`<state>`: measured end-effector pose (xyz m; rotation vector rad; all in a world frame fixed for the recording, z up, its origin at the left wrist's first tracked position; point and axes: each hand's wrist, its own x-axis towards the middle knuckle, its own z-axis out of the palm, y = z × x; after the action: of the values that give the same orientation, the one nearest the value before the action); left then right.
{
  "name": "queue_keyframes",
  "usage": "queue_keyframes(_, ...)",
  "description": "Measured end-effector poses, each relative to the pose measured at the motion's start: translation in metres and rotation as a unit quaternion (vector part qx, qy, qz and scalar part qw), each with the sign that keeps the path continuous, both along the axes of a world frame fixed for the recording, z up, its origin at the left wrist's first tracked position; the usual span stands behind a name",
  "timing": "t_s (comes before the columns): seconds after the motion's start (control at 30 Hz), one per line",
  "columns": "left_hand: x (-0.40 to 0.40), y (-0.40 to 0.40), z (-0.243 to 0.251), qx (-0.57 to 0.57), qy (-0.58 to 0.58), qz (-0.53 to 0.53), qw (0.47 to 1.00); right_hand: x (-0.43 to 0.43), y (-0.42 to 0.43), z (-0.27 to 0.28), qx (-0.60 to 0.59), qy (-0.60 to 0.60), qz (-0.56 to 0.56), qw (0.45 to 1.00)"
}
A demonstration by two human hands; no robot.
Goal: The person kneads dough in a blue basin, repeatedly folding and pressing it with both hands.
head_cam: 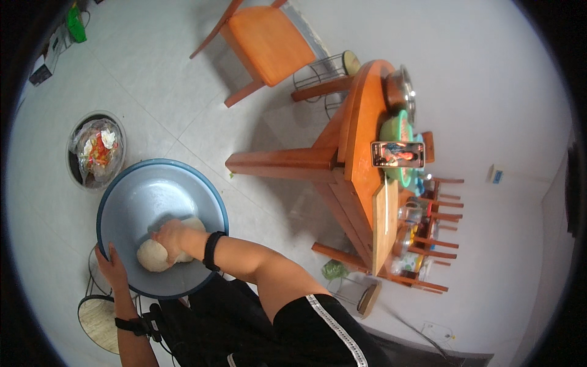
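A wide basin (pixel 137 202) with a dark blue rim and a light interior stands in front of me. Inside it lies a lump of pale dough (pixel 151 257), which extends past both sides of my right hand (pixel 172 238). That hand presses down on the dough with its fingers curled over it; the fingertips are partly hidden. My left hand (pixel 112 269) grips the basin's rim on the left, thumb on the inner side. Black straps circle both wrists.
Beyond the basin stands a waste bin (pixel 123 133) lined with a plastic bag and holding scraps. A wooden table (pixel 362 133) on the right bears a smartphone (pixel 398 154), a green basin (pixel 390 128) and a cutting board (pixel 380 229). A wooden chair (pixel 270 43) and a round stool (pixel 98 321) are nearby.
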<state>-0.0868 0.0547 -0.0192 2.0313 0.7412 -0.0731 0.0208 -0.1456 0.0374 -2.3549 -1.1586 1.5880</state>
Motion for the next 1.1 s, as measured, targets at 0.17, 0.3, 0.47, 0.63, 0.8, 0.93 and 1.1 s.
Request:
queue_keyframes(0.17, -0.002, 0.006, 0.006, 0.025, 0.023, 0.009, 0.999, -0.021, -0.002, 0.000, 0.042, -0.048, 0.007, 0.998)
queue_keyframes(0.3, -0.011, 0.008, 0.009, 0.052, 0.066, 0.021, 0.996, -0.038, -0.004, 0.019, 0.114, -0.064, -0.137, 0.982)
queue_keyframes(0.47, 0.003, -0.015, 0.009, 0.114, 0.003, 0.000, 0.994, -0.017, -0.034, 0.038, 0.221, 0.114, -0.494, 0.833)
queue_keyframes(0.63, 0.013, -0.013, 0.033, 0.030, 0.038, -0.007, 0.999, -0.004, -0.045, -0.031, 0.190, 0.307, -0.651, 0.668)
queue_keyframes(0.8, 0.013, -0.013, 0.037, 0.080, 0.017, 0.000, 0.997, -0.018, -0.051, -0.050, 0.195, 0.150, -0.677, 0.694)
queue_keyframes(0.93, 0.014, -0.013, 0.037, 0.096, -0.012, 0.012, 0.995, -0.028, -0.039, -0.022, 0.275, -0.042, -0.696, 0.662)
queue_keyframes(1.1, 0.013, -0.014, 0.033, 0.118, -0.020, 0.010, 0.993, -0.002, 0.023, -0.005, 0.174, 0.130, -0.675, 0.705)
